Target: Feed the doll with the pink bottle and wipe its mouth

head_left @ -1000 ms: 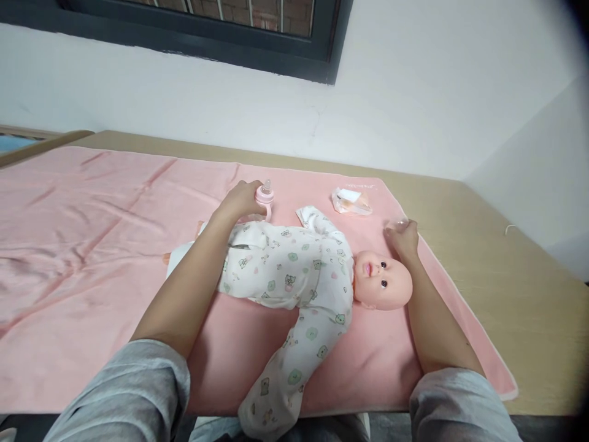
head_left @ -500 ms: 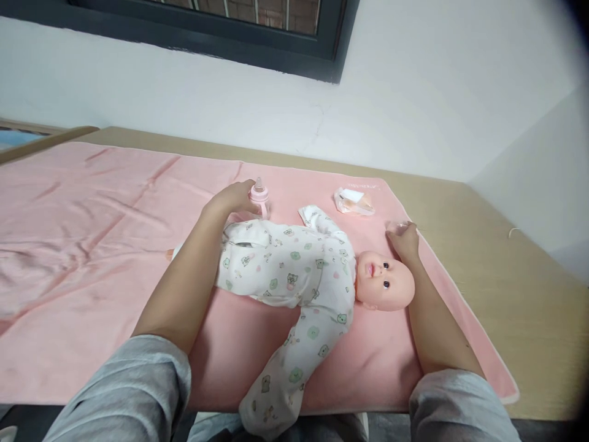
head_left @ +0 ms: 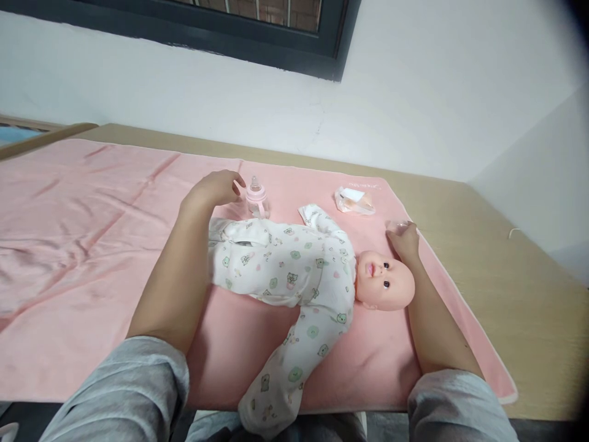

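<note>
resting on creased cloth [head_left: 115, 215], transparent bottle [head_left: 256, 196], smooth round-headed doll [head_left: 317, 270]

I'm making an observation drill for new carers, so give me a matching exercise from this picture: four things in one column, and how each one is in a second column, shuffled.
Column one
1. baby bottle
2. doll
3. left hand
4. right hand

Column two
A. fingers around a small clear item
B. lying on its back
C. open, beside something with a clear teat
D. standing upright on the pink blanket

Right pairs: 1-D, 2-B, 3-C, 4-A
</note>
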{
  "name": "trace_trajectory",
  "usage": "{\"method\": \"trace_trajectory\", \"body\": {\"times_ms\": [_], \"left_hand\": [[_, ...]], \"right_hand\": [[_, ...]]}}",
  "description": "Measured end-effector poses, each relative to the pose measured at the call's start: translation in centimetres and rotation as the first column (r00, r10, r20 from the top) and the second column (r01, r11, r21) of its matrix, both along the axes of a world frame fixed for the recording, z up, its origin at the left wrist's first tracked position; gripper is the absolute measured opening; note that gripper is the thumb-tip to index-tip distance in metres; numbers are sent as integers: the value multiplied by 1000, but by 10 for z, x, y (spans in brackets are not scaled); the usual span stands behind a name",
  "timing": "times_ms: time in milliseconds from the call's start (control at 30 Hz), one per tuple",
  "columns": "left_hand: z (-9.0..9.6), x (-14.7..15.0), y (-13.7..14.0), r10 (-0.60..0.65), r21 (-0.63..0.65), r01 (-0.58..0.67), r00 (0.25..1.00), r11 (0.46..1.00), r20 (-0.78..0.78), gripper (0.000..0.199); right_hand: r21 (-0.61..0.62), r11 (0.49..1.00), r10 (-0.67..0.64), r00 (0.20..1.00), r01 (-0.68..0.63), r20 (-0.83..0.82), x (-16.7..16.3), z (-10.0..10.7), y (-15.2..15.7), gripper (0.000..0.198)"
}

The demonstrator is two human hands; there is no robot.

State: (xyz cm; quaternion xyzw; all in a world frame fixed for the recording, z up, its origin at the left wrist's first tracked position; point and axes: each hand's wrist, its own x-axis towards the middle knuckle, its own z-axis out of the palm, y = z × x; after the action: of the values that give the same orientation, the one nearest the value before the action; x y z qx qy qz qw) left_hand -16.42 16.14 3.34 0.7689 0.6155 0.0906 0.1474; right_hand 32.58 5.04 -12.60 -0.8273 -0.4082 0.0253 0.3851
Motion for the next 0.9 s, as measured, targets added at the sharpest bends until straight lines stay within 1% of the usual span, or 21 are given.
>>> {"method": "trace_trajectory", "body": {"times_ms": [100,200,267,333,400,467,533,567,700,800,900], "left_hand": [[10,-4,-8,-12,5,12,1000,1000,-11,32],[24,-5,-23,-42,45,40,998,998,36,23],[36,-2,-38,-101,56,97,992,994,81,19],[46,3,-57,-210,85,199,965,976,158,18],[53,11,-77,-345,112,327,895,939,283,18],[56,21,-96,-453,118,449,782,886,427,17],[58,32,-112,-499,88,548,671,832,548,17],[58,37,-118,-502,71,578,634,813,588,17],[59,50,-133,-505,24,651,565,759,652,16],[59,53,-137,-539,29,717,496,696,681,15],[58,54,-141,-573,44,768,437,639,693,21]], "right_hand": [[-8,1000,-4,1000,4,5,0,1,0,74],[-22,1000,-3,1000,3,14,-1,2,0,76],[-25,1000,-2,1000,2,18,-2,2,0,75],[-23,1000,-3,1000,3,21,-2,3,0,73],[-20,1000,-3,1000,4,18,-3,4,0,71],[-18,1000,-4,1000,4,11,-4,4,0,72],[-14,1000,-4,1000,4,4,-3,3,0,75],[-11,1000,-3,1000,3,2,-3,2,0,75],[15,1000,2,1000,-2,3,0,-1,1,75],[14,1000,5,1000,-5,12,0,-1,1,74],[-2,1000,0,1000,0,24,-2,1,1,76]]}}
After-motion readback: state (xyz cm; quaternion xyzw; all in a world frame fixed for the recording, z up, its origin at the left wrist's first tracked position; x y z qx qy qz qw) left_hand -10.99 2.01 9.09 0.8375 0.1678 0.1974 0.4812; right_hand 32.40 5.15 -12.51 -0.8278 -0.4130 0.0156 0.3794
